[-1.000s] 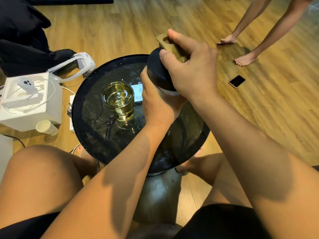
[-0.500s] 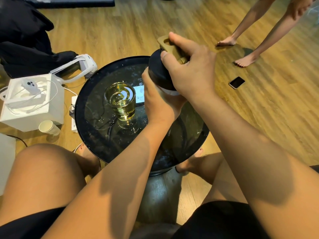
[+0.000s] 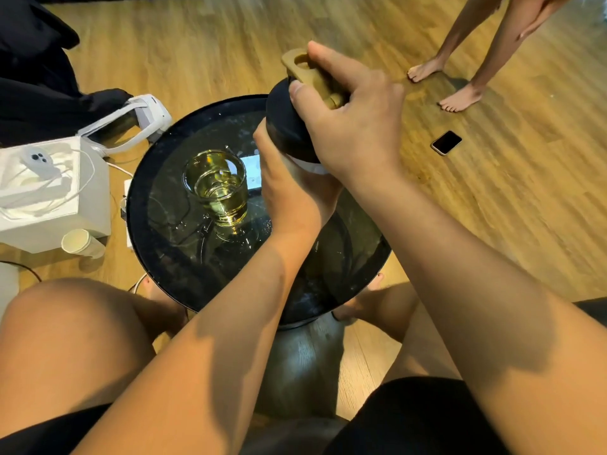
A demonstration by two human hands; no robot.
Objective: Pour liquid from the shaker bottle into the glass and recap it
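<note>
Left hand (image 3: 292, 192) is gripping shaker bottle (image 3: 285, 126) body; right hand (image 3: 351, 126) is gripping its tan cap loop (image 3: 303, 68). Glass (image 3: 216, 185) is sitting on black table (image 3: 157, 178), holding yellow liquid.

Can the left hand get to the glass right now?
Probably yes: the glass stands close beside the left hand with nothing between, though that hand would first have to let go of the shaker bottle.

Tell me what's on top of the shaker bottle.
A black lid sits on the shaker bottle, with a tan cap piece above it, gripped by the right hand. The left hand wraps the body; whether the spout is sealed is hidden under fingers.
</note>
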